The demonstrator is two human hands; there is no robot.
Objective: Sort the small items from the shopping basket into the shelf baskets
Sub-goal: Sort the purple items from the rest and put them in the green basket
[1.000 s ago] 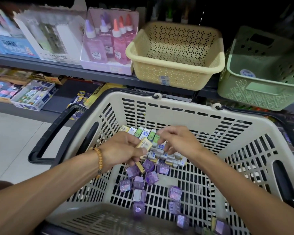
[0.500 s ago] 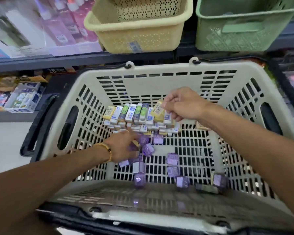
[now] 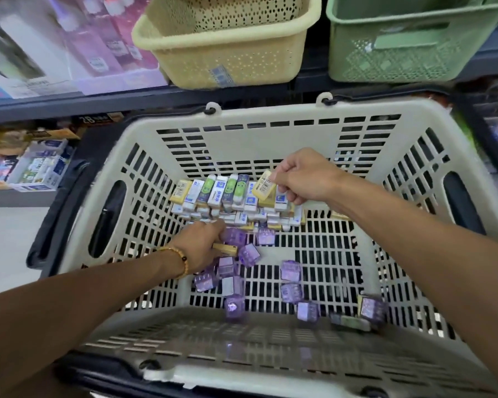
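Note:
The beige shopping basket (image 3: 270,133) fills the view. A pile of small boxed erasers (image 3: 227,196) lies against its far wall. Several clear purple cubes (image 3: 290,270) are scattered on its floor. My right hand (image 3: 302,176) pinches a yellow eraser (image 3: 266,186) just above the pile. Low at the pile's near edge, my left hand (image 3: 204,244) holds another yellow eraser (image 3: 224,249) among the purple cubes. On the shelf above stand a yellow basket (image 3: 227,44) and a green basket (image 3: 414,38).
Pink and purple bottles in a display box (image 3: 110,50) stand on the shelf left of the yellow basket. Boxes of stationery (image 3: 41,168) sit on the lower shelf at the left. The black handle (image 3: 58,214) hangs at the shopping basket's left side.
The view tilted down into the shopping basket. My hands separated: the left one dropped to the basket floor among the purple cubes, the right one stayed above the pile with a yellow eraser.

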